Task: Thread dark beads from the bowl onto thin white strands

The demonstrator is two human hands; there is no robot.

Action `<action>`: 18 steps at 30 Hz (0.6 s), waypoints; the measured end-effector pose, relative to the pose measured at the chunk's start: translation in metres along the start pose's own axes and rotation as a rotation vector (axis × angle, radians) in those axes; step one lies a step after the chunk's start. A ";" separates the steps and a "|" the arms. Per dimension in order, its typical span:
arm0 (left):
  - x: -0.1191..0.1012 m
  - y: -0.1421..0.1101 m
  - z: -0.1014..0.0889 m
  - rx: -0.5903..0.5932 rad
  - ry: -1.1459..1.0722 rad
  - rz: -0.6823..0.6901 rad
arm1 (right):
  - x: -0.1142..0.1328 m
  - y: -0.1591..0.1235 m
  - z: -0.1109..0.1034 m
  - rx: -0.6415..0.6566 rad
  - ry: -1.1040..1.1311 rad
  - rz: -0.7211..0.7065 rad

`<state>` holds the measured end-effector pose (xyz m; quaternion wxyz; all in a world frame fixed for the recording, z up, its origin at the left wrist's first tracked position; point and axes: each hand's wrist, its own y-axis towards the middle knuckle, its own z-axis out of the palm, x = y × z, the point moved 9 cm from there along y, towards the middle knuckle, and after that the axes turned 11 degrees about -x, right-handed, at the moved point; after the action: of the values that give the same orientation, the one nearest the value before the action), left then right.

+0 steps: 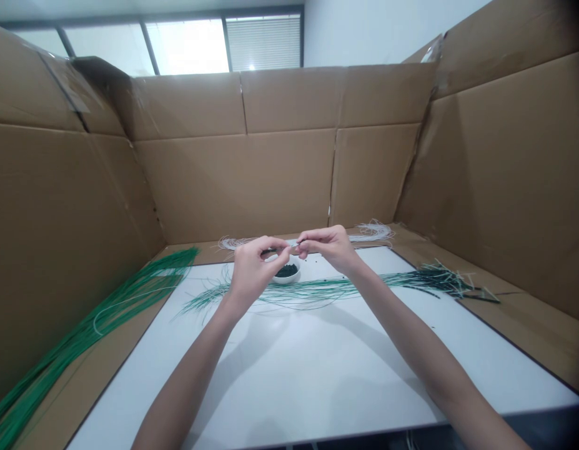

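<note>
My left hand (256, 265) and my right hand (329, 245) are raised together over the white table (317, 375), fingertips nearly touching. Both are closed in a pinch on a thin wire (295, 247) that runs between them; any small part on it is too tiny to make out. Just below the hands stands a small white bowl (287, 274) with dark beads in it. In front of the bowl lies a bundle of green wires (326, 287) stretched across the table from left to right.
Tall cardboard walls (280, 169) enclose the table on three sides. A long bundle of green wires (97, 325) lies on the cardboard at the left. White wire bundles (373, 232) lie at the back. Cut wire ends (448, 278) pile at the right.
</note>
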<state>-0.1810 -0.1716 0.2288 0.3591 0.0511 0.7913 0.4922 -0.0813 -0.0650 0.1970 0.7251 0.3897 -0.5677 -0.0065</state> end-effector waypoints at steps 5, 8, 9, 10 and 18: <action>-0.001 0.000 0.000 -0.001 0.022 0.017 | 0.001 -0.001 0.001 0.010 -0.026 -0.004; -0.004 -0.001 0.000 -0.015 0.068 0.070 | 0.005 -0.001 0.000 0.011 -0.091 -0.047; -0.005 -0.001 0.000 -0.021 0.090 0.097 | 0.007 -0.001 0.000 0.012 -0.119 -0.068; -0.006 -0.001 0.000 -0.026 0.113 0.124 | 0.008 -0.002 0.000 0.013 -0.144 -0.089; -0.010 -0.004 0.004 -0.014 0.148 0.208 | 0.006 -0.001 0.001 0.017 -0.152 -0.066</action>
<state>-0.1701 -0.1749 0.2300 0.2473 0.0938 0.8025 0.5348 -0.0794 -0.0691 0.2010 0.6760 0.4130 -0.6078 -0.0551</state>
